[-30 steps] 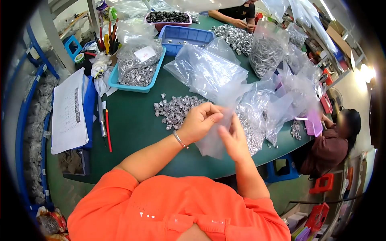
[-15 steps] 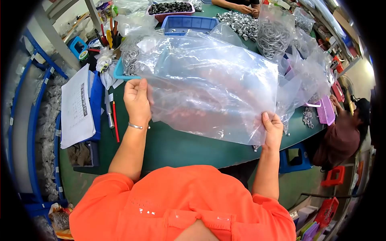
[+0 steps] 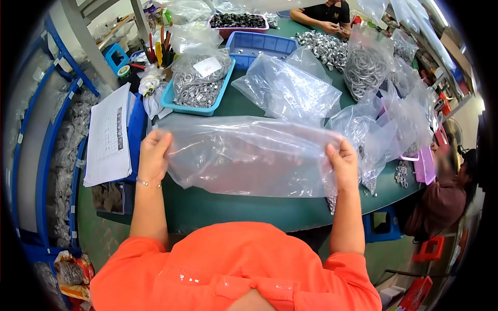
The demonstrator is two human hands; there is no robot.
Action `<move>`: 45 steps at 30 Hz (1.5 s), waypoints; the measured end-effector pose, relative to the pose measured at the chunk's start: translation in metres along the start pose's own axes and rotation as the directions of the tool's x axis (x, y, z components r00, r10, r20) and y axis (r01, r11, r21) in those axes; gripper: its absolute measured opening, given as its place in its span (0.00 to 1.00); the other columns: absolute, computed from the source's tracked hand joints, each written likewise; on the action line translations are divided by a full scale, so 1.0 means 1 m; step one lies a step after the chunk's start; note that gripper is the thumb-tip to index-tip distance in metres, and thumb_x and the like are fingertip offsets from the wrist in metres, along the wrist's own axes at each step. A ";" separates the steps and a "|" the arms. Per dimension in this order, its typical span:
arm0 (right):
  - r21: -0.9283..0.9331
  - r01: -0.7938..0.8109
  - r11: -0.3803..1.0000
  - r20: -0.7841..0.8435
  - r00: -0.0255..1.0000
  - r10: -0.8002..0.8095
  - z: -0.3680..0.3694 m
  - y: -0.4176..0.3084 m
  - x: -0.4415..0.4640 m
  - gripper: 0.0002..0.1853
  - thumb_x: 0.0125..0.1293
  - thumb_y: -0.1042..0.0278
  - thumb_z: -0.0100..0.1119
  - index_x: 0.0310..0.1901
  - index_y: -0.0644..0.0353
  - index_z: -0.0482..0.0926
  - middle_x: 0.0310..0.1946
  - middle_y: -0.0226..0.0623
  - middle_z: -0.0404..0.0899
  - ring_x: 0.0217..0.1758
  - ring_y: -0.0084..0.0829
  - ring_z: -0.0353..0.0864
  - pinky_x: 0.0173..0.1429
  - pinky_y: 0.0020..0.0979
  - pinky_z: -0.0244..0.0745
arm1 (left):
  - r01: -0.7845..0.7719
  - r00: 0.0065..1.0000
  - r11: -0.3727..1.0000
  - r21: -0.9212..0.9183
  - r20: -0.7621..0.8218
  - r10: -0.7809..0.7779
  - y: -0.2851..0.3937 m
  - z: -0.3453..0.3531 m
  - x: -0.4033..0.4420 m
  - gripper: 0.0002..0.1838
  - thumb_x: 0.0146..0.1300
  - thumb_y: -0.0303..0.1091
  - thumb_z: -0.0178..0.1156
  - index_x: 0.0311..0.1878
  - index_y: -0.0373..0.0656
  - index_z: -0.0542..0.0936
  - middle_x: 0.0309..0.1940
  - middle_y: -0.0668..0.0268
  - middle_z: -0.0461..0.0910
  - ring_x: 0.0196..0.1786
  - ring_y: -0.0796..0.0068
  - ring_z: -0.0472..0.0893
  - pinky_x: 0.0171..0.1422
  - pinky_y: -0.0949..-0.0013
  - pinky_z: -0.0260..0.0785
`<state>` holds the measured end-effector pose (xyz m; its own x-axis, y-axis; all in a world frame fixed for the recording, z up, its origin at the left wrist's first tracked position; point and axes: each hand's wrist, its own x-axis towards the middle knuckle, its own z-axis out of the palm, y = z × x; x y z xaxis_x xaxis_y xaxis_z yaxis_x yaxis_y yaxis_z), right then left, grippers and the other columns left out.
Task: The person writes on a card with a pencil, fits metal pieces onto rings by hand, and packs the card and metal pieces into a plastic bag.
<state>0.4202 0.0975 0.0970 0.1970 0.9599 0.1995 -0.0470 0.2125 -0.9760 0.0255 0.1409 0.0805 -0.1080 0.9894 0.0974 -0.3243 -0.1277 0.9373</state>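
A large clear plastic bag [image 3: 249, 160] is stretched sideways over the green table [image 3: 223, 210], looking flat with nothing visible inside. My left hand [image 3: 154, 158] pinches its left end, thumb on top. At the right end my right hand [image 3: 343, 161] grips the bag, the thumb pressed against the film and the other fingers partly hidden behind it. Just beyond the bag lie more clear plastic bags [image 3: 290, 85] and a turquoise tray [image 3: 193, 110] with small metal parts and a labelled filled bag.
A blue bin [image 3: 259, 44], a pink tray of black parts [image 3: 236, 22] and a heap of metal pieces [image 3: 324, 49] stand farther back. Left is a clipboard of papers [image 3: 109, 137]. Bags of metal rings [image 3: 365, 67] are at right. Two other people sit around the table.
The bag has come down and nearer to me, now held as a level, narrower strip. My left hand has moved down and left. The turquoise tray and the loose bags behind are uncovered.
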 end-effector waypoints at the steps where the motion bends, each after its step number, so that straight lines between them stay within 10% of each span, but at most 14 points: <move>1: -0.116 0.046 0.992 -0.039 0.998 -0.051 -0.009 -0.007 0.013 0.16 0.62 0.70 0.56 0.51 0.65 0.73 0.37 0.31 0.77 0.28 0.16 0.72 0.30 0.19 0.67 | 0.003 0.982 0.996 -0.090 0.190 0.014 -0.004 -0.014 0.002 0.06 0.59 0.30 0.60 0.31 0.41 0.73 0.33 0.66 0.78 0.33 0.80 0.76 0.35 0.77 0.68; 5: 0.056 0.128 0.990 0.016 0.991 -0.129 -0.011 -0.063 0.052 0.25 0.60 0.73 0.55 0.60 0.64 0.65 0.49 0.35 0.74 0.45 0.22 0.74 0.47 0.21 0.69 | 0.044 0.949 0.991 -0.123 0.314 -0.003 -0.002 0.023 -0.003 0.14 0.60 0.40 0.59 0.40 0.38 0.73 0.54 0.53 0.70 0.51 0.63 0.75 0.46 0.65 0.74; 8: 0.141 -0.017 0.990 0.188 0.982 -0.010 -0.028 -0.066 0.063 0.25 0.57 0.73 0.58 0.57 0.64 0.68 0.46 0.32 0.76 0.42 0.22 0.75 0.47 0.21 0.69 | 0.510 0.783 0.600 -0.616 0.622 -0.027 -0.008 0.050 0.007 0.47 0.53 0.54 0.62 0.69 0.43 0.50 0.67 0.54 0.52 0.61 0.43 0.65 0.51 0.48 0.70; 10: -0.352 -0.077 0.933 0.623 0.725 0.295 -0.072 -0.031 0.081 0.22 0.55 0.72 0.61 0.53 0.64 0.71 0.42 0.31 0.77 0.41 0.23 0.76 0.46 0.23 0.71 | 0.533 0.762 0.612 -0.585 0.646 -0.046 -0.036 0.041 0.019 0.45 0.56 0.48 0.60 0.70 0.47 0.46 0.67 0.51 0.52 0.59 0.44 0.68 0.43 0.54 0.76; 13: -0.173 -0.253 0.952 0.442 0.843 0.305 -0.068 -0.013 0.055 0.19 0.54 0.72 0.63 0.48 0.64 0.74 0.39 0.31 0.78 0.40 0.23 0.76 0.45 0.24 0.72 | 0.407 0.762 0.863 -0.298 0.632 -0.142 -0.032 0.045 0.016 0.38 0.60 0.39 0.57 0.69 0.49 0.48 0.65 0.48 0.56 0.56 0.50 0.72 0.36 0.63 0.79; 21: -0.207 -0.291 0.934 0.084 0.946 0.313 -0.062 -0.004 0.023 0.13 0.58 0.72 0.60 0.45 0.64 0.77 0.31 0.27 0.77 0.29 0.19 0.73 0.32 0.20 0.68 | 0.398 0.787 0.913 -0.087 0.543 -0.292 -0.031 0.047 0.018 0.26 0.64 0.33 0.51 0.64 0.39 0.60 0.54 0.49 0.72 0.49 0.58 0.78 0.40 0.67 0.77; 26: -0.260 -0.102 0.960 0.072 0.990 0.124 -0.070 0.013 0.032 0.12 0.61 0.73 0.56 0.46 0.62 0.77 0.26 0.24 0.74 0.23 0.17 0.69 0.29 0.20 0.67 | 0.303 0.906 0.945 -0.119 0.342 -0.248 -0.034 0.042 0.020 0.24 0.65 0.41 0.51 0.60 0.37 0.64 0.44 0.52 0.77 0.44 0.60 0.81 0.43 0.65 0.76; 30: -0.114 0.056 0.992 -0.009 0.998 -0.057 -0.047 0.009 0.043 0.11 0.62 0.75 0.53 0.46 0.63 0.77 0.29 0.26 0.76 0.28 0.15 0.71 0.32 0.19 0.66 | 0.254 0.822 0.964 0.073 0.509 -0.255 -0.018 0.036 0.017 0.31 0.62 0.48 0.54 0.61 0.36 0.61 0.47 0.55 0.76 0.47 0.61 0.79 0.46 0.61 0.73; 34: -0.183 0.040 0.982 0.259 0.966 0.009 -0.041 -0.012 0.050 0.09 0.62 0.76 0.52 0.43 0.64 0.79 0.32 0.26 0.77 0.33 0.13 0.70 0.36 0.18 0.63 | -0.232 0.971 0.937 0.262 0.118 0.207 -0.018 0.045 0.025 0.44 0.55 0.50 0.62 0.66 0.35 0.52 0.62 0.48 0.60 0.66 0.59 0.59 0.68 0.61 0.51; 37: -0.300 0.161 0.940 0.435 0.900 -0.015 -0.027 -0.031 0.062 0.09 0.61 0.78 0.52 0.41 0.63 0.80 0.32 0.25 0.77 0.28 0.13 0.68 0.31 0.16 0.62 | -0.364 0.926 0.897 0.250 0.201 0.320 0.002 0.063 0.037 0.45 0.50 0.52 0.65 0.65 0.37 0.57 0.62 0.50 0.61 0.66 0.59 0.60 0.68 0.60 0.50; 39: -0.302 0.171 0.938 0.488 0.873 -0.001 -0.015 -0.052 0.066 0.09 0.60 0.79 0.52 0.40 0.63 0.81 0.31 0.24 0.77 0.26 0.12 0.66 0.28 0.16 0.60 | -0.573 0.801 0.461 0.678 0.583 0.137 0.025 0.083 0.041 0.45 0.45 0.54 0.67 0.63 0.38 0.62 0.64 0.52 0.60 0.68 0.59 0.58 0.70 0.58 0.47; 42: -0.292 0.233 0.928 0.531 0.846 -0.046 -0.011 -0.065 0.070 0.12 0.57 0.82 0.52 0.40 0.62 0.81 0.29 0.24 0.76 0.19 0.11 0.63 0.22 0.16 0.55 | -0.685 0.724 0.310 0.659 0.664 0.188 0.043 0.105 0.048 0.45 0.38 0.50 0.71 0.61 0.39 0.67 0.64 0.59 0.62 0.67 0.65 0.60 0.69 0.64 0.49; 45: -0.017 0.457 0.889 0.781 0.562 -0.274 -0.013 -0.067 0.075 0.15 0.53 0.79 0.54 0.44 0.67 0.79 0.27 0.31 0.77 0.21 0.17 0.68 0.23 0.18 0.60 | -0.594 0.583 0.667 0.450 0.812 -0.028 0.036 0.122 0.051 0.37 0.41 0.42 0.71 0.55 0.38 0.71 0.59 0.59 0.67 0.62 0.69 0.65 0.64 0.66 0.56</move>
<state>0.4507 0.1533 0.1764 -0.6410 0.6236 0.4475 0.0647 0.6249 -0.7780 0.1233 0.1951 0.1601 0.7090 0.6372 0.3022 0.2709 -0.6417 0.7175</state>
